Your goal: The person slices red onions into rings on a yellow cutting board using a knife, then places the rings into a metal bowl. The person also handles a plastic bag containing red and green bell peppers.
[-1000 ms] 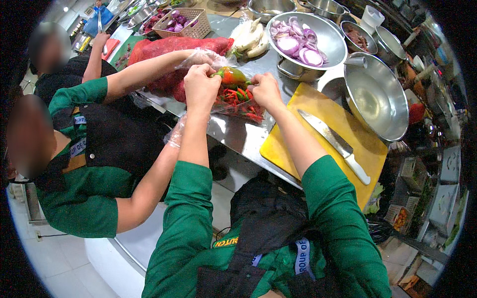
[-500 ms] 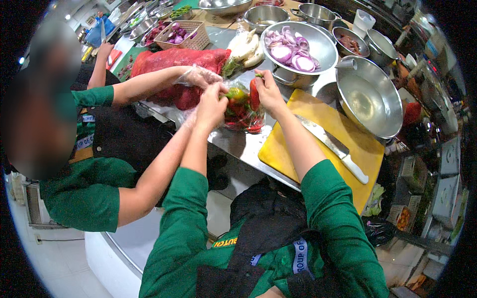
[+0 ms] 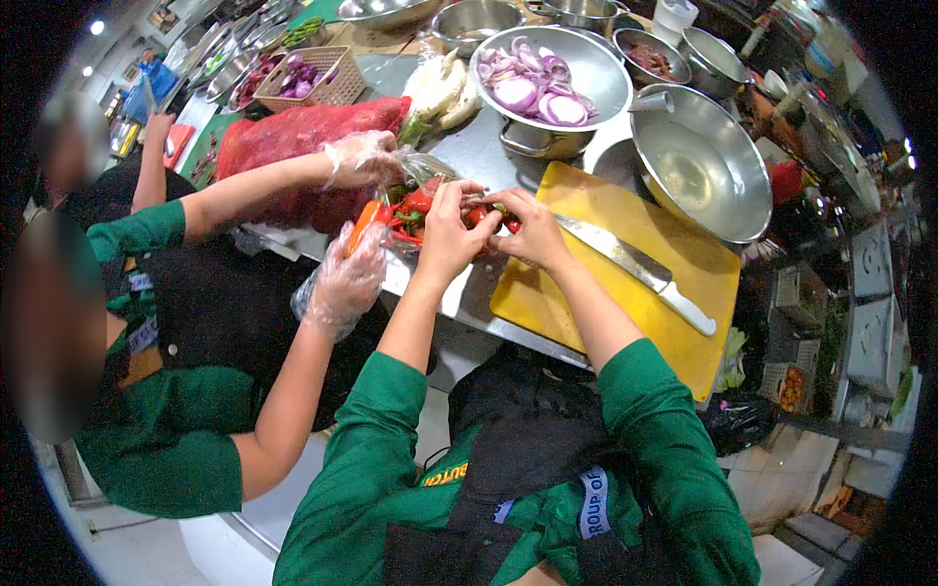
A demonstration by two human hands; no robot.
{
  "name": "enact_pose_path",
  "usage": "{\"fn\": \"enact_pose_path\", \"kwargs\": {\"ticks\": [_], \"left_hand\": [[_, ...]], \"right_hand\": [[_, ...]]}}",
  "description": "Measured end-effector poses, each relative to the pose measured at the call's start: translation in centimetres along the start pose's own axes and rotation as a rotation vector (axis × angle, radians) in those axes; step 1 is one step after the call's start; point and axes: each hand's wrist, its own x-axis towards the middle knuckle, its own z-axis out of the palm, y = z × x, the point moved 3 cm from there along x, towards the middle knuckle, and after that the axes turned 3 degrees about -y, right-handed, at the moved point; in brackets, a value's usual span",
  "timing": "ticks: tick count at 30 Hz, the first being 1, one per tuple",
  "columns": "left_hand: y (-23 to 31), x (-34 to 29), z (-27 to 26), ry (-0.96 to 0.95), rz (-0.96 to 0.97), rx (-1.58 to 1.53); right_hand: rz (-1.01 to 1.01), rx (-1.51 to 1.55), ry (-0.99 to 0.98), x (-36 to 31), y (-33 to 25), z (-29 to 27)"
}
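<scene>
In front of me, my left hand and my right hand come together with bent fingers around a red pepper. It is mostly covered by my fingers; a dark green bit shows by my right fingertips. Just left of my left hand, more red peppers with green stems lie in a clear plastic bag. A co-worker's gloved hand is at the top of that bag. The co-worker's other gloved hand grips a long orange vegetable.
A yellow cutting board bears a white-handled knife near my right forearm. Behind are a bowl of sliced red onions, a large steel bowl and white radishes. A red mesh sack lies at left.
My right hand has moved in beside my left, its red pepper now between both hands. The co-worker's lower hand has drawn back left with an orange vegetable. The view has shifted slightly right.
</scene>
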Motion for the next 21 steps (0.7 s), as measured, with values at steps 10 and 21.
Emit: {"fn": "enact_pose_path", "kwargs": {"ticks": [10,21], "left_hand": [[1.1,-5.2,1.2,-0.201,-0.019,-0.062],[2.1,-7.6,1.3,-0.214,-0.069,-0.035]], "right_hand": [[0.963,-0.01,0.011,-1.9,6.1,-11.9],[0.033,-0.264,-0.035,0.5,-0.1,-4.3]]}}
